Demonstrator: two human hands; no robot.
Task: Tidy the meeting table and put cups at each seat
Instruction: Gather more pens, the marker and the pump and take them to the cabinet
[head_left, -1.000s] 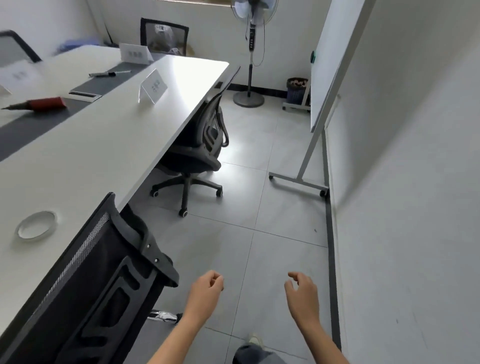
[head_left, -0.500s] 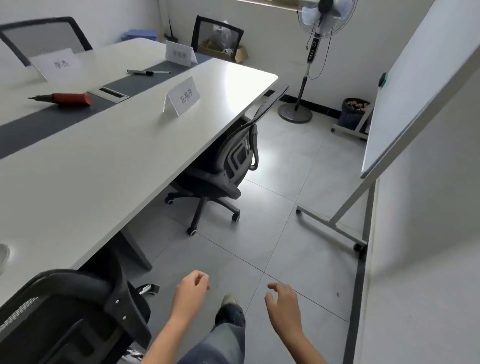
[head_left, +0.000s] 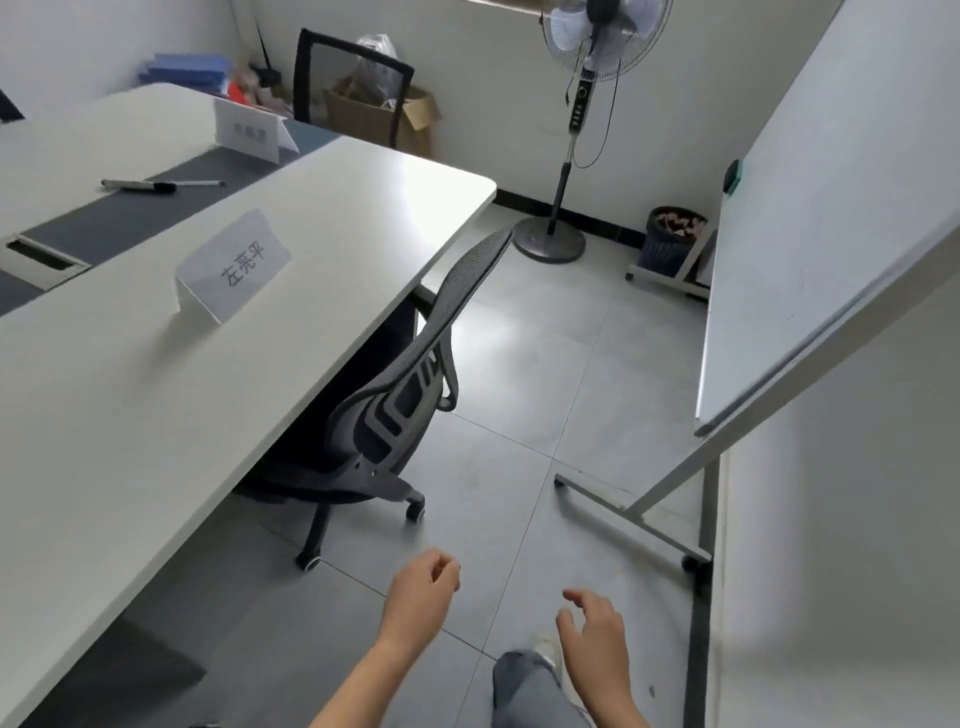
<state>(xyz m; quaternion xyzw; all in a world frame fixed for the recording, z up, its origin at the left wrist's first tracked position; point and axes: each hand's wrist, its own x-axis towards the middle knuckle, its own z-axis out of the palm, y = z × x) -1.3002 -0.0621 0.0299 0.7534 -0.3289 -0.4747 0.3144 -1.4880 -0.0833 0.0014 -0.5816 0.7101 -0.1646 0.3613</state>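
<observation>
Far name card (head_left: 252, 132) text blurred; chair (head_left: 384, 415) seat hidden under table (head_left: 130, 389); forearms cropped.

The surface (head_left: 130, 415) looks smooth and white, glossy at its far corner. The chair (head_left: 415, 364) has black mesh cloth over plastic. Floor tiles (head_left: 519, 338) are grey, faintly shiny.

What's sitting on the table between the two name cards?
In the head view, a marker and a pen lie on the dark centre strip between the near name card and far name card.
</observation>
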